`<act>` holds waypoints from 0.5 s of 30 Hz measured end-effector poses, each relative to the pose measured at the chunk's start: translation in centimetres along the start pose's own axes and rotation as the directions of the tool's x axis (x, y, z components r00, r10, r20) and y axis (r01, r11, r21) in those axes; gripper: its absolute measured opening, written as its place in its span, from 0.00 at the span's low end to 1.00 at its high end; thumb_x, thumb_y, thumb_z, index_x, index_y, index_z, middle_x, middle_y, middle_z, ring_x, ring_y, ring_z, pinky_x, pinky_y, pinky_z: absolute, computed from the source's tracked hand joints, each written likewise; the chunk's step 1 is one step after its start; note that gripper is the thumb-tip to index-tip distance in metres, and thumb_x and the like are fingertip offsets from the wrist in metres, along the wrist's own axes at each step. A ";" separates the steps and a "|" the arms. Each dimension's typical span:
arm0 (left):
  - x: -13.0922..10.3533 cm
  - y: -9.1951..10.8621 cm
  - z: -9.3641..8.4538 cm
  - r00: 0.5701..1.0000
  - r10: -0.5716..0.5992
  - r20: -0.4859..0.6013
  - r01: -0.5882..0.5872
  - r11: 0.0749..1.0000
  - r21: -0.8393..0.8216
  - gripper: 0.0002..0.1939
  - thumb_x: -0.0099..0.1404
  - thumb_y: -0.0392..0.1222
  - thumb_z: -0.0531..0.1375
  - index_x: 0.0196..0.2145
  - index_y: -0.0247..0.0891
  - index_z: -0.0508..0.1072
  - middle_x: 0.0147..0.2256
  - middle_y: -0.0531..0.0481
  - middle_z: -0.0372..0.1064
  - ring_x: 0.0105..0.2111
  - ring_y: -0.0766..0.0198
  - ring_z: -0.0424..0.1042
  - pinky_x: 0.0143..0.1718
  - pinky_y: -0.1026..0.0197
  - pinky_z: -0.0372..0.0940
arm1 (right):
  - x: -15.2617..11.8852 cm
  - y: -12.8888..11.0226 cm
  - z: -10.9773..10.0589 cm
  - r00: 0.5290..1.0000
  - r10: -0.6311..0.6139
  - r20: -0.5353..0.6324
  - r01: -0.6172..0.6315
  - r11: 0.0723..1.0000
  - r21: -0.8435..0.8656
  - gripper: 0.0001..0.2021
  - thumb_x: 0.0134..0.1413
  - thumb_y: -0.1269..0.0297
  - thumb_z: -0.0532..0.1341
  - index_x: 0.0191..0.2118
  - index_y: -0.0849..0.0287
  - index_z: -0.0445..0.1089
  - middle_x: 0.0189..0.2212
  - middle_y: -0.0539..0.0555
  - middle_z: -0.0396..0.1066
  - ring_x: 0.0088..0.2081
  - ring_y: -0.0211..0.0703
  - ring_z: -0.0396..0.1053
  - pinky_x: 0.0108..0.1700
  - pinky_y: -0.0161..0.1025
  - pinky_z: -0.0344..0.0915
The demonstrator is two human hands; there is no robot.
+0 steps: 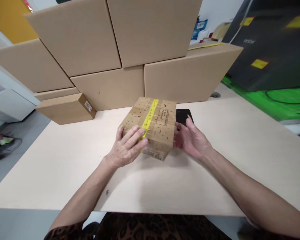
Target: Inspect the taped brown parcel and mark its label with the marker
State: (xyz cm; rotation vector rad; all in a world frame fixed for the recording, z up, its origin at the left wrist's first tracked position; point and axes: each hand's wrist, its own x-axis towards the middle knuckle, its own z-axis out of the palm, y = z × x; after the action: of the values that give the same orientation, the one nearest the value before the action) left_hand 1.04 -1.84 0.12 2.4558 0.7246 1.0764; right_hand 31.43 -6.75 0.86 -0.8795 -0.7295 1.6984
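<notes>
A cardboard box (157, 125) with a yellow tape strip, dark marks and a printed panel is held tilted over the middle of the white table. My left hand (127, 146) grips its near left edge, fingers over the top and tape. On the right side my right hand (191, 138) is beside the box, its thumb raised away and its other fingers partly hidden against or behind the box's side. Just behind my right hand lies a flat black object (184, 116) on the table.
Large cardboard boxes (107, 88) are stacked along the back of the table (65, 173). A smaller labelled box (67, 108) lies at the back left. A dark machine (272, 46) stands on a green surface (277, 103) at the right.
</notes>
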 end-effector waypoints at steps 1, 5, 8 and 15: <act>-0.2 0.1 0.4 0.998 0.049 0.039 -0.050 0.998 0.031 0.19 0.58 0.40 0.75 0.47 0.56 0.83 0.53 0.48 0.82 0.64 0.38 0.73 0.76 0.25 0.37 | -0.1 0.1 0.0 0.999 0.008 -0.033 -0.008 1.000 0.001 0.34 0.47 0.25 0.69 0.48 0.47 0.75 0.44 0.59 0.84 0.54 0.69 0.80 0.50 0.66 0.78; -0.8 1.0 1.7 0.968 0.194 0.161 -0.216 0.968 0.129 0.23 0.66 0.35 0.70 0.52 0.66 0.82 0.53 0.53 0.83 0.60 0.45 0.77 0.74 0.29 0.48 | -0.2 0.3 0.2 0.990 0.014 -0.141 -0.014 1.000 -0.004 0.28 0.46 0.33 0.74 0.48 0.42 0.78 0.43 0.53 0.84 0.56 0.69 0.78 0.55 0.68 0.75; -1.2 1.4 2.3 0.945 0.244 0.218 -0.278 0.950 0.144 0.28 0.68 0.34 0.69 0.57 0.70 0.79 0.54 0.55 0.83 0.58 0.47 0.78 0.72 0.30 0.55 | -0.2 0.2 0.4 0.986 0.052 -0.157 -0.052 0.999 0.005 0.25 0.44 0.40 0.76 0.46 0.45 0.80 0.45 0.54 0.85 0.60 0.71 0.77 0.61 0.70 0.71; -1.9 0.5 3.4 0.921 0.389 0.026 -0.358 0.818 0.450 0.47 0.67 0.43 0.73 0.73 0.77 0.58 0.72 0.59 0.66 0.77 0.46 0.57 0.80 0.33 0.31 | -0.3 0.4 0.5 0.980 -0.094 -0.174 0.106 0.993 0.060 0.22 0.41 0.53 0.76 0.45 0.49 0.78 0.49 0.54 0.86 0.61 0.69 0.76 0.65 0.66 0.70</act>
State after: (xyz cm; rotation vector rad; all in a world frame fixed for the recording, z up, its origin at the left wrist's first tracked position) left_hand 2.65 -3.75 -2.86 3.0705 0.5665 1.2490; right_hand 30.82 -7.20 0.85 -0.9127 -0.5859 1.5291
